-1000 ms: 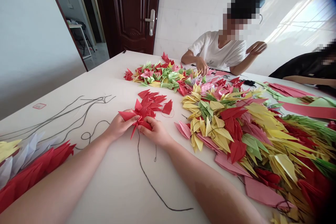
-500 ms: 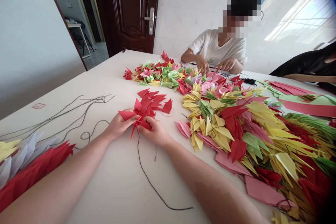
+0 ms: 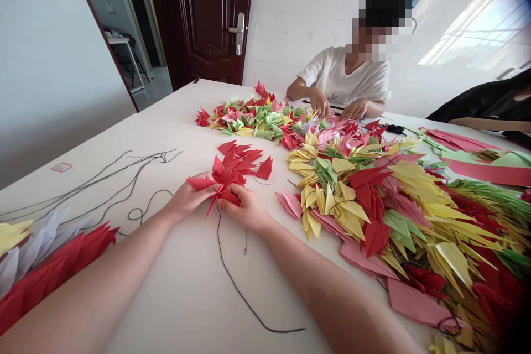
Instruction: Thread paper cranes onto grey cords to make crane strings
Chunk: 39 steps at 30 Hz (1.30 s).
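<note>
My left hand [image 3: 187, 199] and my right hand [image 3: 245, 207] meet over the white table [image 3: 182, 287], both pinched on one red folded paper crane [image 3: 211, 187]. A dark thread [image 3: 236, 282] hangs from the crane between my hands and trails toward me across the table. Just beyond my fingers lies a small heap of red paper cranes [image 3: 240, 160].
A large pile of yellow, red, pink and green cranes [image 3: 373, 199] fills the right half. Another mixed pile [image 3: 257, 116] lies farther back. Strung cranes [image 3: 45, 257] and loose threads [image 3: 108, 180] lie at left. A person in white [image 3: 344, 80] sits opposite; a dark sleeve [image 3: 481, 102] shows far right.
My hands and the red crane have barely shifted. The person opposite has lowered a raised hand onto the table.
</note>
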Available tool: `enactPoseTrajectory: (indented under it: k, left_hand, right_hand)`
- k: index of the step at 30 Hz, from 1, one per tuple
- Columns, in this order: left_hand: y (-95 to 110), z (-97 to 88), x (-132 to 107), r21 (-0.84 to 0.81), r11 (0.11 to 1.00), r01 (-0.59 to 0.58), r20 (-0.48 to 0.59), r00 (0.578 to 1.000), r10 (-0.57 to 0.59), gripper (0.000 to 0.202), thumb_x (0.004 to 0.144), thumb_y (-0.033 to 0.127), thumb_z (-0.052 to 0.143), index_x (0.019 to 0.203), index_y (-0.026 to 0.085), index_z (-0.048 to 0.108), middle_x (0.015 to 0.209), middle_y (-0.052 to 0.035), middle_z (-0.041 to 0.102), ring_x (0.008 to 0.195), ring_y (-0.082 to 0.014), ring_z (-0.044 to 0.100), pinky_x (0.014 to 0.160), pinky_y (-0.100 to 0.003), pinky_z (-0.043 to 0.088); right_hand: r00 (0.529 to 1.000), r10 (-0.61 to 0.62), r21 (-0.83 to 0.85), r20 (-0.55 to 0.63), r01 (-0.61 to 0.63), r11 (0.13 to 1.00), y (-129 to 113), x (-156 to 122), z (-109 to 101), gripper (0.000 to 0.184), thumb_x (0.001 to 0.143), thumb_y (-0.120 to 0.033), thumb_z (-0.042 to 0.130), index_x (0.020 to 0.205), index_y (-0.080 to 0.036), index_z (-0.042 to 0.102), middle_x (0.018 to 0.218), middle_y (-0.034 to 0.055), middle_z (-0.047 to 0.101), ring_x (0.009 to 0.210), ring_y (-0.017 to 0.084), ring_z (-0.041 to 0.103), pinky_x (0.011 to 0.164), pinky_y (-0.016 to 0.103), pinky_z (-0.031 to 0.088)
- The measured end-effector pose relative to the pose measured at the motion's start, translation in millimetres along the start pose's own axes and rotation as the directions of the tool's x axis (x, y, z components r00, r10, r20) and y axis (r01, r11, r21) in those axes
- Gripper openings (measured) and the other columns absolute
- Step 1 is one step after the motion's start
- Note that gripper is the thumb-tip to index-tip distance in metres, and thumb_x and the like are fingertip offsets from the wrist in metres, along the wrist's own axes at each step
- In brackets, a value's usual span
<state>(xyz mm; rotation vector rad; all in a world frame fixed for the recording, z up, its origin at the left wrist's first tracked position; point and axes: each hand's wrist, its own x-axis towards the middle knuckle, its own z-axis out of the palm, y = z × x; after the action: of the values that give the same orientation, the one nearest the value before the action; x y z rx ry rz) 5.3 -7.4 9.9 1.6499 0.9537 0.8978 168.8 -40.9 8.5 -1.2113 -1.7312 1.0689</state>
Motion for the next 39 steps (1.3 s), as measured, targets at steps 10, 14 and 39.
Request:
enactPoseTrajectory:
  k: [10, 14, 39]
  left_hand:
    - [1.9, -1.1, 0.2, -0.003, 1.000, 0.013, 0.047, 0.999, -0.013, 0.029, 0.072, 0.044, 0.061, 0.065, 0.017, 0.051, 0.071, -0.0006, 0.053, 0.067, -0.0138, 0.050, 0.060, -0.026, 0.038]
    - [2.4, -1.6, 0.7, 0.021, 1.000, -0.011, 0.060, 0.998, 0.010, 0.030, 0.071, 0.044, 0.062, 0.063, 0.017, 0.052, 0.071, -0.0001, 0.051, 0.067, -0.0134, 0.049, 0.060, -0.026, 0.038]
    - [2.0, -1.9, 0.9, 0.004, 1.000, 0.017, 0.070, 0.997, -0.017, 0.030, 0.073, 0.043, 0.060, 0.066, 0.017, 0.049, 0.078, -0.0020, 0.055, 0.071, -0.0144, 0.052, 0.059, -0.026, 0.040]
  right_hand:
    - [1.000, -0.009, 0.005, 0.002, 0.009, 1.000, 2.2, 0.0, 0.8, 0.024, 0.069, -0.036, 0.054, 0.061, -0.020, 0.037, 0.059, -0.0047, 0.038, 0.056, 0.010, 0.034, 0.052, 0.022, 0.030]
    - [1.000, -0.001, 0.001, 0.010, 0.001, 1.000, 2.3, -0.1, 0.7, 0.022, 0.069, -0.034, 0.052, 0.062, -0.020, 0.037, 0.059, -0.0047, 0.038, 0.056, 0.010, 0.035, 0.052, 0.023, 0.030]
    - [1.000, -0.010, -0.036, 0.011, 0.010, 0.999, 3.0, -1.0, -0.1, 0.019, 0.070, -0.032, 0.052, 0.062, -0.020, 0.038, 0.060, -0.0043, 0.041, 0.057, 0.010, 0.038, 0.054, 0.023, 0.032]
